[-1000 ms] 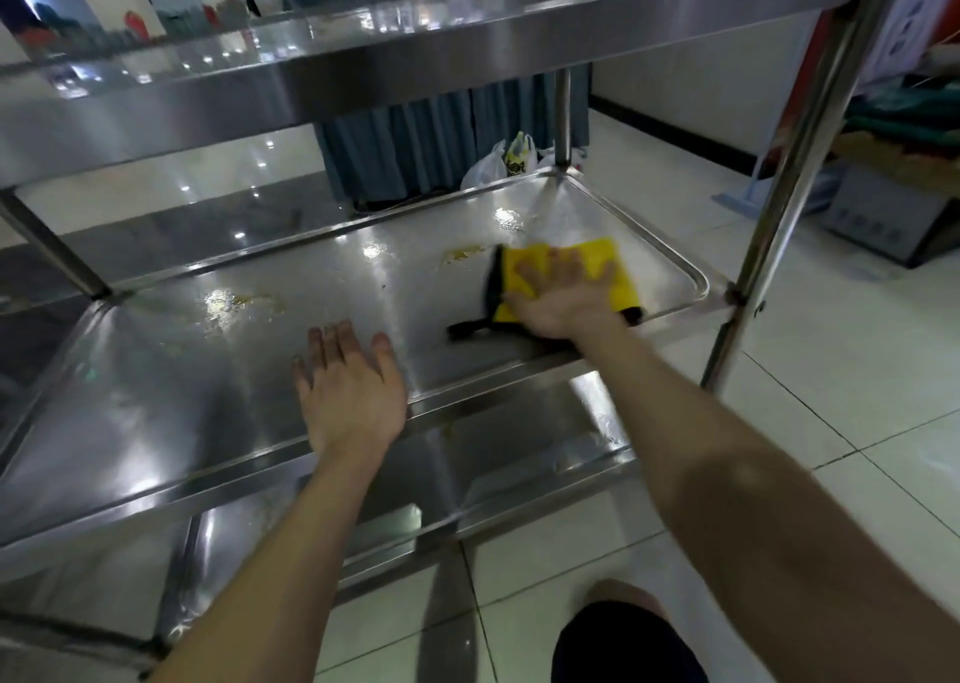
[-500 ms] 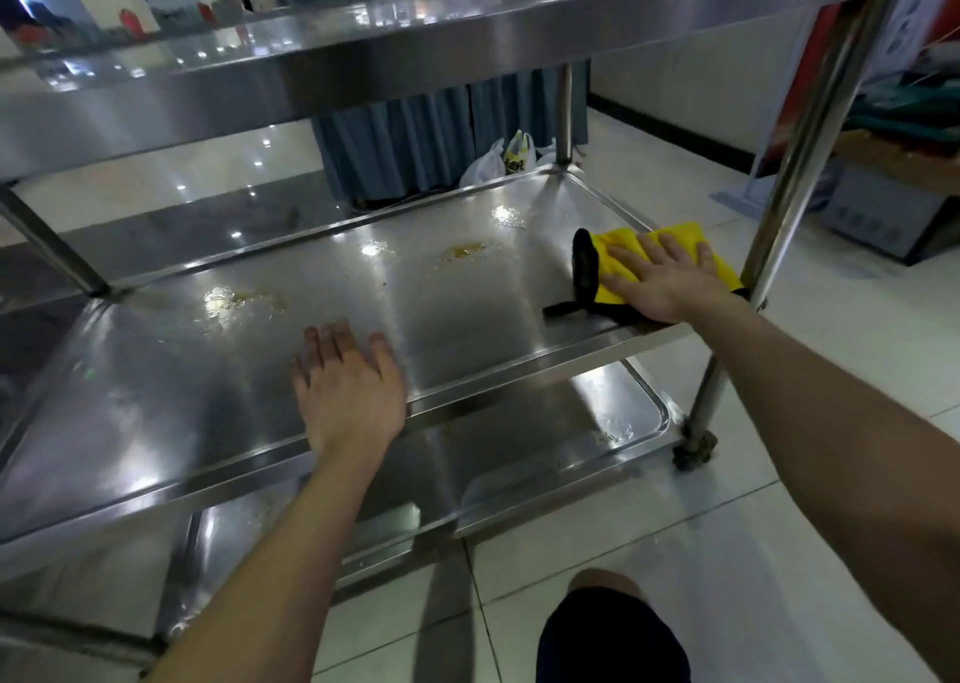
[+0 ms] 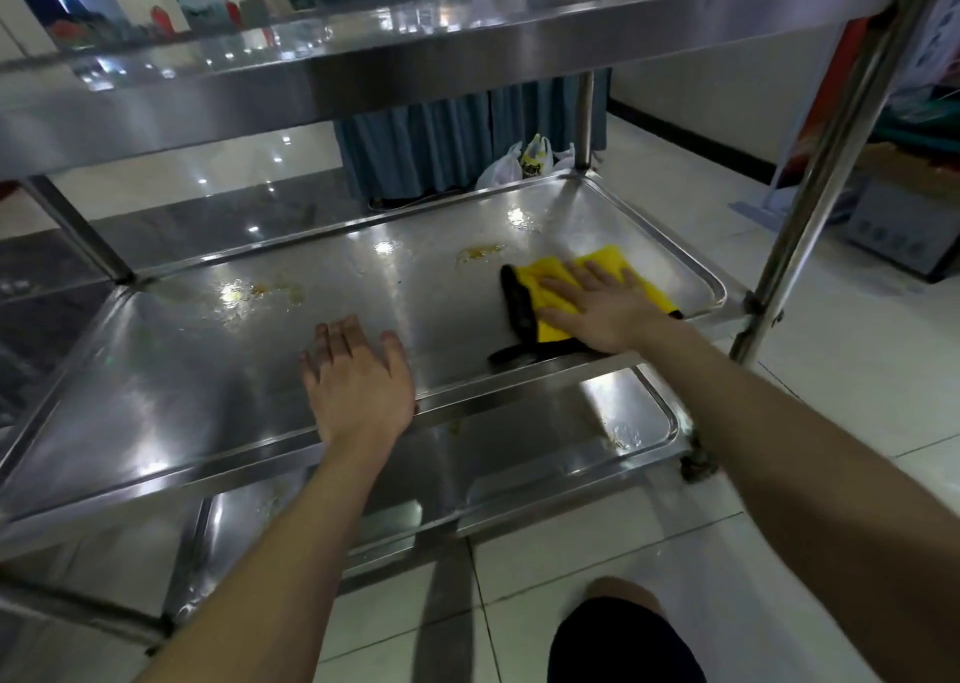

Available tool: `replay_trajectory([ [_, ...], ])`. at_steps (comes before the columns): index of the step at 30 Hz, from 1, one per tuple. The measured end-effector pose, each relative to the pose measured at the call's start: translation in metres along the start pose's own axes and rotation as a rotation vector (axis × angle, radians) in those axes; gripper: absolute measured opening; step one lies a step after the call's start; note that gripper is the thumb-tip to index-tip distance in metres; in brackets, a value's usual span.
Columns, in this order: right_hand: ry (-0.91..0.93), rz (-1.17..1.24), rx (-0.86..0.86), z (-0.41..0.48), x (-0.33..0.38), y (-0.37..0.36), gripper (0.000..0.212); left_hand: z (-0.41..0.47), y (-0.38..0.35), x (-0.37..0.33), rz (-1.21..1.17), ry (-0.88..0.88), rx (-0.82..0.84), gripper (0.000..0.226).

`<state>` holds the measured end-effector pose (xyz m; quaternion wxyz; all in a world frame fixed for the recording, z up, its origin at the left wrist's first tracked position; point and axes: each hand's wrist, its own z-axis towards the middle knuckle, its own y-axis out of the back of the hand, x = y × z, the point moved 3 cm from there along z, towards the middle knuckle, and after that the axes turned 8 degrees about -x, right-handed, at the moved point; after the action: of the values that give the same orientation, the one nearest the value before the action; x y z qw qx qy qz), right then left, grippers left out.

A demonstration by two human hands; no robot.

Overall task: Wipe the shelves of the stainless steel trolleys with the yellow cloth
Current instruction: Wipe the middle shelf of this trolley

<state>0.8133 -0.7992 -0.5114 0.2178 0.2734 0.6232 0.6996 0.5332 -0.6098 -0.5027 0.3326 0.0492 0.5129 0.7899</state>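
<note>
Head view: stainless steel trolley with three tiers; work is at the flat steel middle shelf (image 3: 208,370).

Right hand (image 3: 597,308): flat, fingers straight and spread, pressing the yellow cloth with black edging (image 3: 613,258) onto the right end of the shelf, just inside the raised rim. The cloth is pinned under palm and fingers, not pinched or bunched.

Left hand (image 3: 358,386): flat, fingers straight, resting on the near edge of the same shelf at about mid-length. It holds nothing. Judged to be a brace.

Residue: an orange-brown smear (image 3: 478,252) lies just left and far of the cloth, not touching it. A second yellowish patch (image 3: 260,292) sits well to the left under glare. The steel lower shelf (image 3: 545,453) shows spots near its right corner.

Step in hand (judgement): wiping the middle shelf, with the right end being covered and most of the shelf not yet done.

Next move (judgement): slide the cloth left and slightly far across the nearer smear, with firm downward pressure since it looks dried on. Then carry on to the left patch. The bracing hand lies near that path and may need to shift.
</note>
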Motion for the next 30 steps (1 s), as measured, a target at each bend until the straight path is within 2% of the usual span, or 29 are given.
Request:
replay_trajectory([
  [4,-0.236,-0.014,0.046,0.002,-0.089,0.010,0.094,-0.001,0.004,-0.004,-0.010,-0.012,0.011,0.080],
  [6,-0.286,0.006,0.062,0.019,-0.090,0.010,0.095,-0.003,0.004,-0.005,-0.009,-0.025,0.007,0.075],
  [8,-0.317,0.008,0.038,0.042,-0.072,0.009,0.086,-0.004,0.003,-0.006,-0.006,-0.044,0.001,0.069],
  [11,-0.256,0.007,0.026,0.071,-0.014,0.007,0.086,-0.004,0.001,-0.006,-0.001,-0.063,-0.020,0.068],
  [15,-0.042,-0.014,0.057,0.075,0.086,-0.003,0.092,-0.002,0.001,-0.003,-0.010,-0.070,-0.050,0.067],
  [18,0.060,-0.002,0.072,0.053,0.106,-0.009,0.086,0.001,0.003,0.000,-0.025,-0.047,-0.068,0.065],
  [21,0.137,0.030,0.040,0.020,0.082,-0.011,0.085,-0.001,0.008,0.002,-0.046,-0.021,-0.067,0.065],
  [23,0.113,0.038,0.020,0.002,0.048,-0.007,0.086,0.000,0.010,0.000,-0.044,-0.008,-0.052,0.065],
  [28,-0.172,0.001,0.031,-0.019,-0.072,0.015,0.102,-0.002,0.014,-0.005,-0.047,-0.006,-0.033,0.066],
  [30,-0.254,-0.028,0.009,-0.019,-0.077,0.016,0.100,-0.003,0.013,-0.009,-0.055,-0.018,-0.064,0.065],
])
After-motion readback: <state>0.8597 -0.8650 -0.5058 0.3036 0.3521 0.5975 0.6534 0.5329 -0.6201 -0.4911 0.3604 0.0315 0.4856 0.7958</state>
